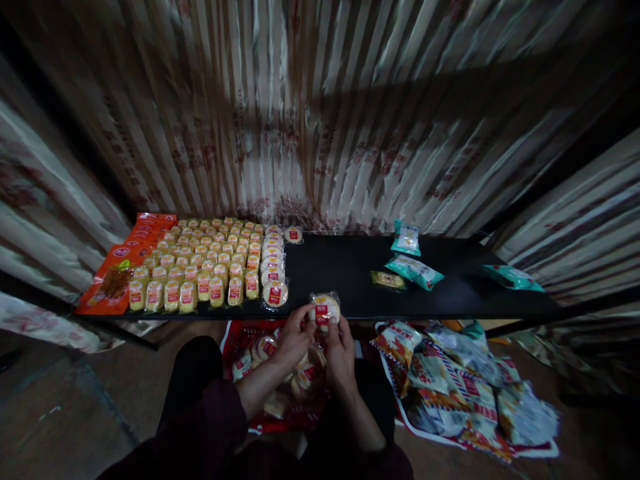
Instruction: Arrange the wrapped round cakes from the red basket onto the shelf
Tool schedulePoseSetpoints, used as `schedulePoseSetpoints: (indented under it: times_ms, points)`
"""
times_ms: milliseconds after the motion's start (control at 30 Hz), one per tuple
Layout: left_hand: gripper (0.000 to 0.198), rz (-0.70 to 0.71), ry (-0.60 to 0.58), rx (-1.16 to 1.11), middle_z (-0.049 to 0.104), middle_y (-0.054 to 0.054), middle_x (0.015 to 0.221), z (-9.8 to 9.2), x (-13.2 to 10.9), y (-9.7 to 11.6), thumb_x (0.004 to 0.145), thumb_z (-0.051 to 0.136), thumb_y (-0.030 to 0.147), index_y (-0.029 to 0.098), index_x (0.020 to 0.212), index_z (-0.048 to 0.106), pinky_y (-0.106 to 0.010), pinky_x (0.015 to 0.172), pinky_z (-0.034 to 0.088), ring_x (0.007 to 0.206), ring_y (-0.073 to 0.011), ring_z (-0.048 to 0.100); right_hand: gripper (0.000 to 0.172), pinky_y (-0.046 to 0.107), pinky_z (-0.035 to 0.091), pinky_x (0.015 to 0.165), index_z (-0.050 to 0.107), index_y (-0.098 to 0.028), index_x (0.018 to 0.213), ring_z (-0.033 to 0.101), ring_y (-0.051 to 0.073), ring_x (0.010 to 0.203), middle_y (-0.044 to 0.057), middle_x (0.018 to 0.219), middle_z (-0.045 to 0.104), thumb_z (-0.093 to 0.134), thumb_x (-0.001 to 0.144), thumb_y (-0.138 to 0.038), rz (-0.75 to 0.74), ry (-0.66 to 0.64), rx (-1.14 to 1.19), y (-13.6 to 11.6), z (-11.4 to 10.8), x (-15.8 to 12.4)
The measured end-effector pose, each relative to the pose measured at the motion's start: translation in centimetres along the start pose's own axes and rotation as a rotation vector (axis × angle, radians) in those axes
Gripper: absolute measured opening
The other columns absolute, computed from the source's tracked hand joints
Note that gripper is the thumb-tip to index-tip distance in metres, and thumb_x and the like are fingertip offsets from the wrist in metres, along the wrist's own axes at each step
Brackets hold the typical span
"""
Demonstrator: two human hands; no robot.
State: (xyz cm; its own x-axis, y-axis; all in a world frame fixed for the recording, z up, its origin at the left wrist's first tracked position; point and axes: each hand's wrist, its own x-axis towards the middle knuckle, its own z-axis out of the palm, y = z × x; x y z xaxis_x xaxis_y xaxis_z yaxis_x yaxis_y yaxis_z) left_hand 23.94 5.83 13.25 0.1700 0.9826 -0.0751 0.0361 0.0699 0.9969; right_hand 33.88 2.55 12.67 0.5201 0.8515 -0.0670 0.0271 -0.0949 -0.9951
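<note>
Between my two hands is a round, pale wrapped cake (325, 309) with a red and yellow label, held at the front edge of the black shelf (340, 267). My left hand (295, 337) pinches its left side. My right hand (341, 343) grips it from the right and below, thumb on the front. A column of similar round wrapped cakes (274, 273) stands on the shelf to the left, with a single one (293, 235) beside its far end. Below my hands, a red bag (230, 340) holds more of these round packets (307, 377).
Rows of small yellow wrapped cakes (187, 295) and orange packets (107, 280) fill the shelf's left. Teal packets (415, 270) and a small yellow packet (389, 280) lie to the right. A tray of snack bags (470, 393) sits on the floor. Curtains (310, 133) hang behind.
</note>
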Motion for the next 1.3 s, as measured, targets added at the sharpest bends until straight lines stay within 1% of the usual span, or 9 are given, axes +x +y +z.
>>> schedulePoseSetpoints:
  times_ms: [100,167,333,500,633,767,967,1167,1300]
  points:
    - [0.045,0.021,0.001,0.013,0.061,-0.008,0.117,0.1,1.5,-0.2,0.076,0.052,0.008,0.019,0.120,0.057,-0.031,0.084,0.050,0.088,-0.0148,0.061,0.057,0.032,0.052,0.073,0.053,-0.021,0.124,0.065,0.021,0.087,0.008,0.107,0.068,0.058,0.077,-0.055,0.086,0.012,0.212,-0.3,0.8,1.6]
    - [0.045,0.054,0.032,0.017,0.061,-0.008,0.115,-0.1,2.7,-0.2,0.075,0.051,0.006,0.018,0.118,0.058,-0.030,0.082,0.051,0.084,-0.0138,0.060,0.059,0.031,0.051,0.073,0.053,-0.022,0.124,0.065,0.020,0.084,0.006,0.106,0.068,0.063,0.074,-0.051,0.096,0.005,0.288,-0.4,1.4,2.7]
    - [0.047,0.075,0.108,0.039,0.061,-0.009,0.112,-0.7,5.4,0.0,0.075,0.049,0.003,0.016,0.119,0.057,-0.029,0.078,0.052,0.081,-0.0128,0.059,0.053,0.030,0.050,0.077,0.062,-0.022,0.114,0.063,0.019,0.088,0.005,0.108,0.068,0.071,0.066,-0.043,0.116,-0.064,0.341,-0.3,2.7,5.8]
    - [0.049,0.092,0.161,0.163,0.062,-0.007,0.110,-1.1,7.8,1.0,0.074,0.048,0.000,0.018,0.119,0.055,-0.029,0.080,0.051,0.079,-0.0118,0.059,0.051,0.030,0.050,0.075,0.066,-0.020,0.108,0.064,0.018,0.084,0.005,0.103,0.070,0.074,0.062,-0.042,0.127,-0.064,0.387,-0.3,4.0,8.7]
    - [0.047,0.112,0.189,0.306,0.059,-0.010,0.115,-1.2,9.7,2.1,0.074,0.047,0.000,0.016,0.118,0.056,-0.030,0.084,0.050,0.084,-0.0134,0.060,0.052,0.028,0.048,0.069,0.066,-0.021,0.109,0.062,0.016,0.076,0.003,0.098,0.071,0.074,0.062,-0.042,0.106,-0.047,0.327,-0.1,4.6,10.8]
    - [0.047,0.106,0.166,0.453,0.057,-0.013,0.119,-1.1,11.4,2.7,0.076,0.048,0.004,0.015,0.121,0.054,-0.032,0.091,0.047,0.099,-0.0182,0.059,0.057,0.026,0.047,0.064,0.062,-0.021,0.114,0.058,0.014,0.069,0.001,0.090,0.069,0.072,0.063,-0.044,0.071,0.028,0.240,0.3,5.5,12.6]
    - [0.046,0.065,0.118,0.671,0.059,-0.015,0.118,-1.4,14.0,4.0,0.077,0.052,0.013,0.013,0.123,0.053,-0.035,0.098,0.041,0.112,-0.0251,0.053,0.048,0.028,0.047,0.066,0.061,-0.020,0.103,0.059,0.015,0.069,0.000,0.081,0.066,0.069,0.061,-0.042,-0.006,0.018,0.215,-0.2,7.0,15.5]
    - [0.042,0.004,0.097,0.705,0.059,-0.016,0.121,-1.3,16.5,5.4,0.079,0.053,0.016,0.013,0.120,0.056,-0.037,0.100,0.038,0.116,-0.0269,0.052,0.036,0.031,0.048,0.070,0.062,-0.019,0.092,0.062,0.017,0.073,0.002,0.079,0.068,0.066,0.060,-0.037,-0.023,-0.009,0.175,-0.3,8.2,18.5]
    - [0.036,0.003,0.092,0.700,0.060,-0.017,0.120,-1.2,18.1,5.5,0.078,0.053,0.014,0.012,0.113,0.060,-0.036,0.101,0.037,0.115,-0.0262,0.053,0.037,0.031,0.048,0.068,0.063,-0.018,0.091,0.061,0.017,0.070,0.002,0.076,0.068,0.066,0.060,-0.038,-0.033,-0.022,0.136,0.2,9.1,20.3]
